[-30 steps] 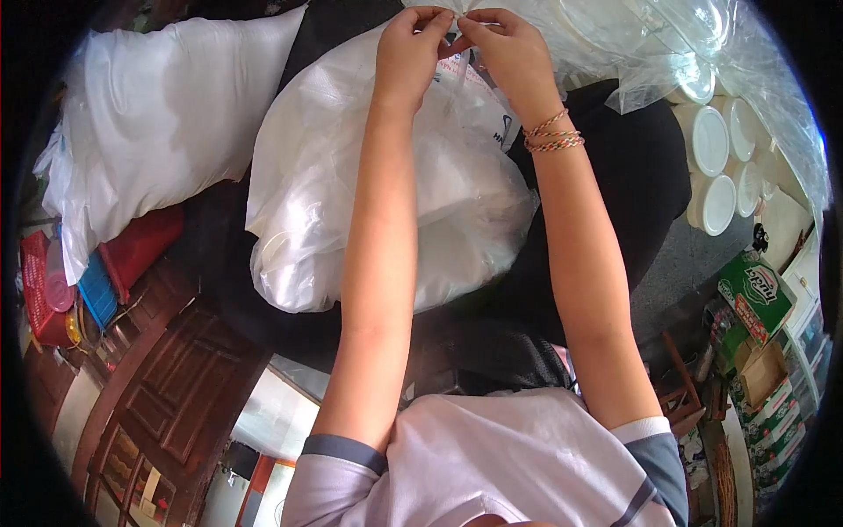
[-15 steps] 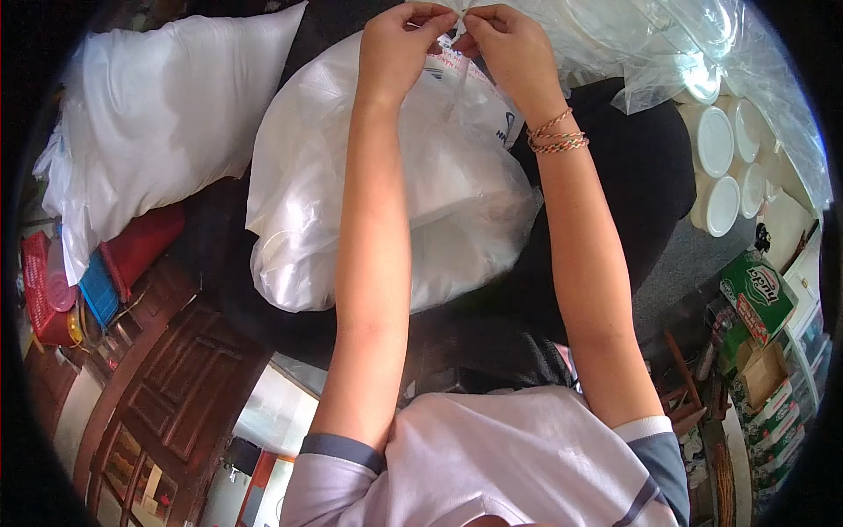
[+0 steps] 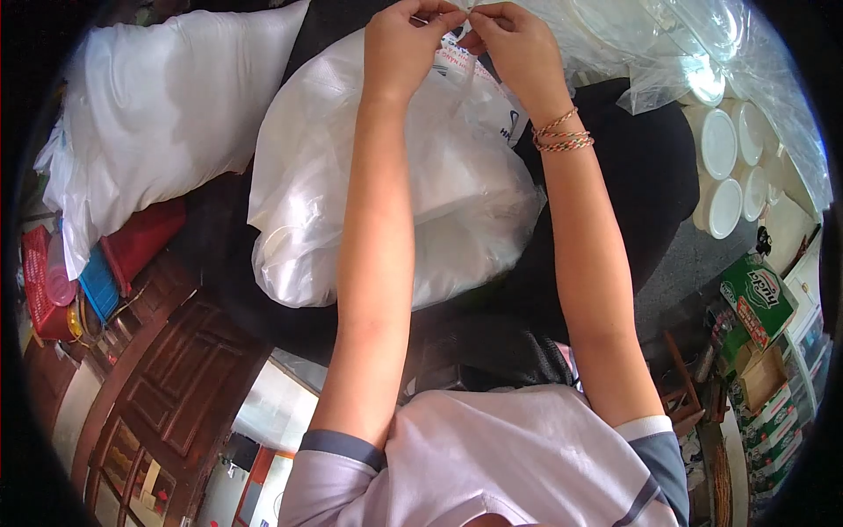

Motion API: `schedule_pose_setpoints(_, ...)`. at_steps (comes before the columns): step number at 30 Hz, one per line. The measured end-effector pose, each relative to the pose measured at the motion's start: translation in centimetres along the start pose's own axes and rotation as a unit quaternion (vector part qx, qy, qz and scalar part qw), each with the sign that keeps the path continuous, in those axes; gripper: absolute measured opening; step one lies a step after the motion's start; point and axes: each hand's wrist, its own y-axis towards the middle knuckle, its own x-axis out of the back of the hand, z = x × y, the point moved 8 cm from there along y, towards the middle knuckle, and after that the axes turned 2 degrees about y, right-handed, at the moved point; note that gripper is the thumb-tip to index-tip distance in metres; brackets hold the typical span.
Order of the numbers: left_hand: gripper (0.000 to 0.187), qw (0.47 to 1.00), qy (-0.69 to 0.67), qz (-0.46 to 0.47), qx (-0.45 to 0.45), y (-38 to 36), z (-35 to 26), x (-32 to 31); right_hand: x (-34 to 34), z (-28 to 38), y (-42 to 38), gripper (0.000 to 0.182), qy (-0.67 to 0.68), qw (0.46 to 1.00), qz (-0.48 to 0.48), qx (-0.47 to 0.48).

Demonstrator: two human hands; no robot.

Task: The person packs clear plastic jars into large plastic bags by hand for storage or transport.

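A big white plastic bag (image 3: 307, 167), translucent and bulging, rests on dark cloth in front of me. Red and dark print shows near its top, and its contents cannot be made out. My left hand (image 3: 411, 48) reaches over the bag, thumb and fingers pinched on a thin twisted bit of its plastic. Close beside it, fingertips almost touching, my right hand (image 3: 520, 51) pinches the same thin part. Part of what lies between the fingertips is cut off by the upper frame edge. A braided bracelet circles my right wrist.
A full white sack (image 3: 176, 114) lies at the left, above red and blue baskets (image 3: 101, 285). Lidded white tubs (image 3: 718, 145) stand at the right under clear plastic sheeting (image 3: 650, 53). Green boxes (image 3: 757, 299) are stacked at the lower right.
Both hands have shifted very slightly to the right, still pinching the plastic with fingertips together. The bag's lower edge sits slightly higher; otherwise little differs.
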Motion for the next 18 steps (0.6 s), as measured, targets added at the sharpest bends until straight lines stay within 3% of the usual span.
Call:
schedule_pose_setpoints(1, 0.018, 1.0, 0.02, -0.007, 0.014, -0.1, -0.2, 0.1, 0.0, 0.1, 0.0, 0.025, -0.001, 1.0, -0.002, 0.004)
schedule_pose_setpoints(7, 0.017, 0.989, 0.062, -0.041, -0.128, -0.3, -1.6, 0.4, 0.0, -0.4, 0.2, 0.025, 0.014, 1.0, -0.007, 0.008)
schedule_pose_setpoints(10, 0.017, 0.994, 0.051, -0.033, -0.093, -0.2, -1.3, 0.2, 0.3, 0.7, -0.4, 0.025, -0.028, 0.999, -0.013, 0.017)
schedule_pose_setpoints(13, 0.016, 0.99, 0.058, -0.044, -0.117, -0.2, -1.3, 0.1, 0.3, 1.7, -1.0, 0.025, -0.05, 0.998, -0.011, 0.031)
schedule_pose_setpoints(18, 0.022, 0.987, 0.061, -0.115, -0.098, -1.2, -0.9, -0.3, 0.2, 1.0, -0.5, 0.025, -0.072, 0.997, -0.019, 0.019)
